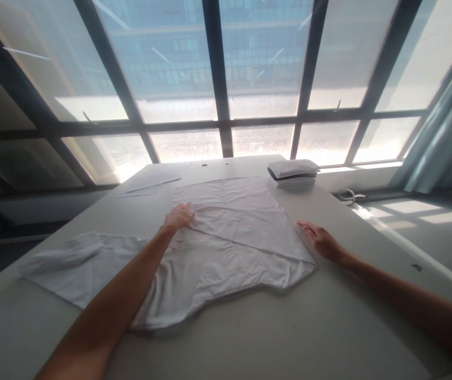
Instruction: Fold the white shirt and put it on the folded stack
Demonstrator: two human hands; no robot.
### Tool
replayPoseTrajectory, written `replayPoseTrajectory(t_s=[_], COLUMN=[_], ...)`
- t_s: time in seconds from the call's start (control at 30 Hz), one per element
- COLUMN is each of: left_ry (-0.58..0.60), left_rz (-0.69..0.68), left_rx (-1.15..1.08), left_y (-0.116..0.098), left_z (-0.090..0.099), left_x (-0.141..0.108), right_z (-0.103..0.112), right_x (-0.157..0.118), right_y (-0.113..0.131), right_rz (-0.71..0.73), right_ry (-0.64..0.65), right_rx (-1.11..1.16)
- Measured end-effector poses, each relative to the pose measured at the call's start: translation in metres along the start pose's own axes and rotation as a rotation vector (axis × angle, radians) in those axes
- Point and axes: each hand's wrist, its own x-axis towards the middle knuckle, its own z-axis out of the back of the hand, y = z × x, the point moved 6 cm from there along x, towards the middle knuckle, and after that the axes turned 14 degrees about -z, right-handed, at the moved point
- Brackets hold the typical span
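Observation:
A white shirt (226, 253) is spread over the table, partly folded over itself and wrinkled, with a sleeve-like part (79, 258) reaching out to the left. My left hand (180, 216) is on the shirt's upper left area, its fingers bent and closed on the cloth; creases run from it toward the right. Just beyond the shirt's right edge is my right hand (323, 241), fingers stretched out and pointing left, holding nothing. My left forearm hides some of the cloth between the sleeve and the body.
On the white table (273, 338), a stack of folded cloth (295, 174) stands at the back right. Thin white sheets (150, 182) lie at the back left. A white cable (348, 196) is coiled past the right edge. Large windows rise behind, with a curtain (439, 121) at right.

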Motion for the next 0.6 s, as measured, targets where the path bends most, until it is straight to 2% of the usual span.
replayPoseTrajectory(t_s=[0.1, 0.2, 0.27, 0.43, 0.53, 0.6], left_ry=[-0.027, -0.037, -0.032, -0.027, -0.034, 0.003], left_rz=[0.152, 0.251, 0.291, 0.330, 0.329, 0.320], left_rx=[0.108, 0.127, 0.101, 0.001, -0.048, -0.071], left_y=[0.026, 0.039, 0.042, 0.041, 0.039, 0.039], left_z=[0.033, 0.053, 0.058, 0.057, 0.059, 0.061], left_x=[0.007, 0.011, 0.011, 0.010, 0.016, 0.023], right_z=[-0.009, -0.015, -0.020, -0.034, -0.043, -0.047], right_x=[0.010, 0.032, 0.054, 0.103, 0.114, 0.115], right_y=[0.001, 0.006, 0.013, 0.030, 0.034, 0.035], right_rz=[0.037, 0.066, 0.090, 0.131, 0.140, 0.173], right_ry=[0.012, 0.023, 0.045, 0.105, 0.129, 0.133], right_rx=[0.014, 0.014, 0.014, 0.006, -0.025, -0.041])
